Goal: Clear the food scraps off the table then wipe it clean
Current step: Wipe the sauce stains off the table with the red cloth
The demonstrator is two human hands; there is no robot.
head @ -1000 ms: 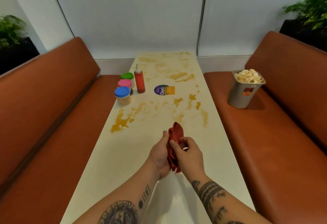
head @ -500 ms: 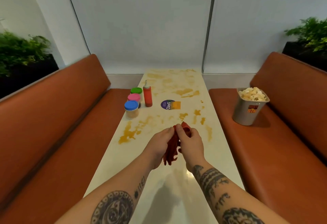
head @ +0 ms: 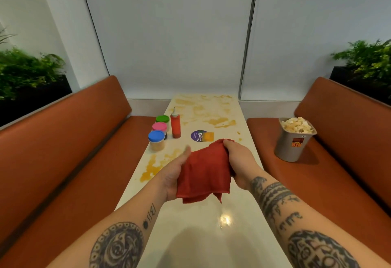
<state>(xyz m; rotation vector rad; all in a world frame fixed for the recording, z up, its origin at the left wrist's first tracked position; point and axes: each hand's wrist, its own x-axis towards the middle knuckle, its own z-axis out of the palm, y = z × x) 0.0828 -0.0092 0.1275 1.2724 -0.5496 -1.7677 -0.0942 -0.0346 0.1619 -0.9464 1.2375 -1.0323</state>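
Centre of frame: a red cloth held above the table. The right hand grips its upper right corner with curled fingers. The left hand lies under its left side, thumb straight; the cloth hides the fingers, so their curl cannot be told. Yellow-brown stains mark the tabletop at centre left and toward its far end. Centre left: three jars with blue, pink and green lids, a red bottle just beside them, and a round sticker. Right: a grey bin filled with scraps stands on the bench.
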